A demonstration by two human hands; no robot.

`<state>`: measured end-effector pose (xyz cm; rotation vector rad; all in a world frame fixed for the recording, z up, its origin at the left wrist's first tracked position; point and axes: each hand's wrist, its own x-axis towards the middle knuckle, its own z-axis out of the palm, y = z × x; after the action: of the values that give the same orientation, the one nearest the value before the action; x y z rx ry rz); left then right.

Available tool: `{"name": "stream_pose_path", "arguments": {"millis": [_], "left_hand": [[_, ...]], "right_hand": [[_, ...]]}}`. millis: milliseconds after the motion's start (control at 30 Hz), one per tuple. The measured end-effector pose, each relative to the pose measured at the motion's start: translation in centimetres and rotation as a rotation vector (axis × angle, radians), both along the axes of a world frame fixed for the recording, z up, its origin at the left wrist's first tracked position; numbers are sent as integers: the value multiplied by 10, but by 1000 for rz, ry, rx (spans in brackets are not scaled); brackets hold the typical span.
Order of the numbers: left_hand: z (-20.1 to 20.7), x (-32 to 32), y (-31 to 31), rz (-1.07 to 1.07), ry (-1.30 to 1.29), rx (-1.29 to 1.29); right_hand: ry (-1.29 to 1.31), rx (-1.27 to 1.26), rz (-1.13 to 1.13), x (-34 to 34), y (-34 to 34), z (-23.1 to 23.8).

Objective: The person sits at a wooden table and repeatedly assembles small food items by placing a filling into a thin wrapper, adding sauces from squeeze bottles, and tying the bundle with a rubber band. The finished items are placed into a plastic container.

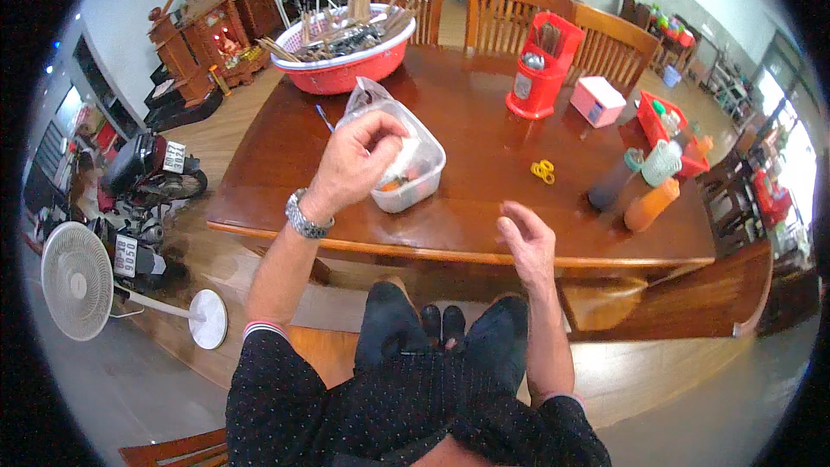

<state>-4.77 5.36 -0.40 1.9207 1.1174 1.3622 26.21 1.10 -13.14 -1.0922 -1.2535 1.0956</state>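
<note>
My left hand (359,160), with a watch (309,214) on its wrist, is over a clear plastic container (415,201). Its fingers are curled in toward the thumb, and what they pinch, if anything, is hard to make out. Whitish, see-through plastic and something orange show inside the container. A clear plastic bag (367,95) sticks up at its far edge. At the table's front edge, my right hand (529,242) hovers with thumb and fingers apart, holding nothing. Beyond it on the table lies a small cluster of yellow loops (543,172).
On the wooden table (484,147), a red basin (346,76) of sticks stands far left. A red utensil holder (534,78), pink box (598,101), dark sauce bottle (612,186), orange bottle (650,206) and red tray (654,121) occupy the right. A fan (78,281) stands left.
</note>
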Motion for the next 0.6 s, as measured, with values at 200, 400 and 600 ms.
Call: {"name": "stream_pose_path", "arguments": {"millis": [200, 400, 600], "left_hand": [[-14, 47, -45, -342, 215, -144], [-36, 66, -61, -288, -141, -215], [-74, 97, -77, -270, -412, -392]], "right_hand": [[3, 242, 312, -25, -15, 36], [110, -87, 260, -20, -33, 34], [300, -50, 237, -26, -39, 21]]}}
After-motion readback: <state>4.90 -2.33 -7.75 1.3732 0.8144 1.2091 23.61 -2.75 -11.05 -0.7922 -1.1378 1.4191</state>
